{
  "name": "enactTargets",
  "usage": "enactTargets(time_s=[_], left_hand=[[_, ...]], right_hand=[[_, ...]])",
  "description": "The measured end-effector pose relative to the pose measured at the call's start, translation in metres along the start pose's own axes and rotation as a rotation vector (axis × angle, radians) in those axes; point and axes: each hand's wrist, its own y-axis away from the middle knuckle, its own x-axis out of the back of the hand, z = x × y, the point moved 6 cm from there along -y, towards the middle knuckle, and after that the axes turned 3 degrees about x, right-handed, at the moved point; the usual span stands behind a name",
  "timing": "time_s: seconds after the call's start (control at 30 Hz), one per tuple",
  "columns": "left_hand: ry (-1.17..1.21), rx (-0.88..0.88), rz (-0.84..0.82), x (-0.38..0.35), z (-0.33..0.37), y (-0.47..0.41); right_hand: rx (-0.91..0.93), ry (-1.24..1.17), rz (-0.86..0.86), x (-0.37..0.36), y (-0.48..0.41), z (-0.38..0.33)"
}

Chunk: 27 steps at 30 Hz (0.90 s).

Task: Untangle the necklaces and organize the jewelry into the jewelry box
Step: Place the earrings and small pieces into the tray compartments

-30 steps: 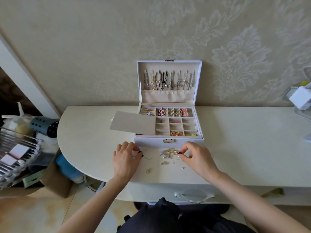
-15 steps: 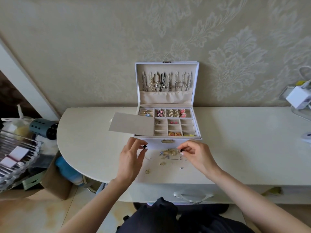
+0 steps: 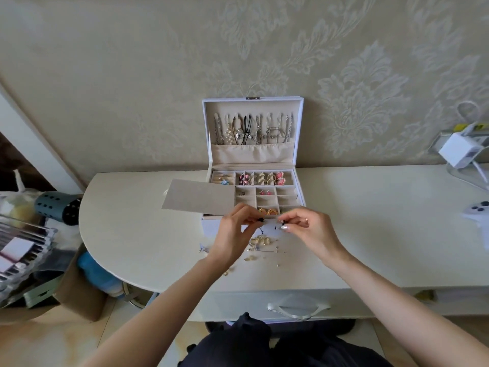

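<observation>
A white jewelry box point(image 3: 300, 186) stands open against the wall, with necklaces point(image 3: 252, 128) hung in its lid and earrings in its tray compartments. My left hand point(image 3: 234, 234) and my right hand point(image 3: 308, 229) are raised just in front of the box. Each pinches a small dark piece, the left one point(image 3: 260, 220) and the right one point(image 3: 282, 221); whether a thin strand joins them I cannot tell. A small heap of gold jewelry point(image 3: 260, 242) lies on the table point(image 3: 383, 221) below my hands.
A beige flap point(image 3: 198, 200) juts out from the box's left side. Small loose bits point(image 3: 276, 256) are scattered by the heap. A white charger point(image 3: 459, 149) and a white remote point(image 3: 476, 210) sit at the right. Clutter and a cardboard box point(image 3: 79, 295) stand left of the table.
Both hands lifted off the table and came closer together in front of the box, each carrying its small dark piece. The gold heap stayed on the table.
</observation>
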Motion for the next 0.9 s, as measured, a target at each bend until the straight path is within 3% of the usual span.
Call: enactTargets(time_s=[0.23,0.5,0.7,0.9], left_hand=[[-0.042,-0.003,-0.018,-0.024,0.012,-0.065],[-0.122,0.135,-0.085,-0.056,-0.001,-0.12],[-0.009,0.17,-0.069,-0.064,-0.001,-0.123],[-0.412,0.113,-0.104,-0.068,-0.011,-0.114]], right_hand=[[-0.003,0.059,0.12,0.033,-0.049,-0.01],[-0.049,0.219,0.14,0.044,-0.098,0.012],[-0.031,0.213,0.148,0.044,-0.103,0.015],[-0.003,0.25,0.109,0.038,-0.102,0.014]])
